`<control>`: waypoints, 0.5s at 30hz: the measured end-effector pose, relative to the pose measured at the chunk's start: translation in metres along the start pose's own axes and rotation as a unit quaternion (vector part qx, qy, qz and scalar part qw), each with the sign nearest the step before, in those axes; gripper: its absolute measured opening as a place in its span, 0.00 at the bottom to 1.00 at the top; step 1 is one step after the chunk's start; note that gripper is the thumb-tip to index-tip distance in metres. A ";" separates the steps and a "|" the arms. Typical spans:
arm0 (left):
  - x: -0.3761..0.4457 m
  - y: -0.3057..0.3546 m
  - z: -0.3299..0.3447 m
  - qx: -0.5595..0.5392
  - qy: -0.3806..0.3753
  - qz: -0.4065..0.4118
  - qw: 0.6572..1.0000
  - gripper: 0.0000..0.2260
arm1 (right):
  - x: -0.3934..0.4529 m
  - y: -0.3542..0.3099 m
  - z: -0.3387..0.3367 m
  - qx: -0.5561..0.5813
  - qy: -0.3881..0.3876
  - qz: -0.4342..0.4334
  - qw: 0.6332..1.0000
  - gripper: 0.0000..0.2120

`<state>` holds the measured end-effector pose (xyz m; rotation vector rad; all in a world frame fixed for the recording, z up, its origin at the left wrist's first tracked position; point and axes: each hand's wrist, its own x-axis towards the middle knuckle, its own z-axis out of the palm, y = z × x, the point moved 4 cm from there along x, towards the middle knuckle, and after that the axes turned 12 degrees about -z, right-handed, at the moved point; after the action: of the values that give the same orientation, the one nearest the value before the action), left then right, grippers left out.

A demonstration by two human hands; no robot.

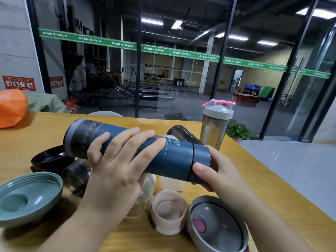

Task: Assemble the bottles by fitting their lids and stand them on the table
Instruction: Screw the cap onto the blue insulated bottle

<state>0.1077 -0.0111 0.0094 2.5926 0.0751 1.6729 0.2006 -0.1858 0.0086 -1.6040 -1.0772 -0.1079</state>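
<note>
I hold a dark blue bottle [174,157] sideways above the wooden table [254,179], its grey-banded end to the left. My left hand [116,160] grips its body from the near side. My right hand [216,171] holds the blue lid [201,160] on the bottle's right end, thumb on the lid. A grey shaker bottle [215,124] with a grey and pink lid stands upright at the back right. Loose on the table lie a green lid [27,197], a black lid [49,159], a pink lid [168,213] and a grey lid [216,224] with a pink spot.
A dark smoky bottle [180,133] lies on its side behind the blue one. Clear bottles [78,175] and a translucent cup [172,184] lie under my hands. An orange bag [11,108] sits at the far left. The table's right edge runs diagonally by the floor.
</note>
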 end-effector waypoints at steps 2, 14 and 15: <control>0.000 -0.001 0.000 0.003 0.004 0.002 1.000 0.28 | 0.001 0.002 0.002 0.014 0.005 0.021 1.000 0.24; 0.005 -0.006 -0.006 0.001 0.066 -0.009 0.998 0.24 | 0.003 -0.002 -0.002 0.037 -0.038 0.026 0.998 0.43; 0.005 -0.007 -0.008 -0.009 0.073 -0.019 0.997 0.24 | 0.003 -0.005 -0.003 0.046 -0.050 0.026 0.997 0.45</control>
<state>0.1022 -0.0039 0.0171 2.4358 0.1140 1.8388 0.2005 -0.1866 0.0155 -1.5664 -1.1000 0.0569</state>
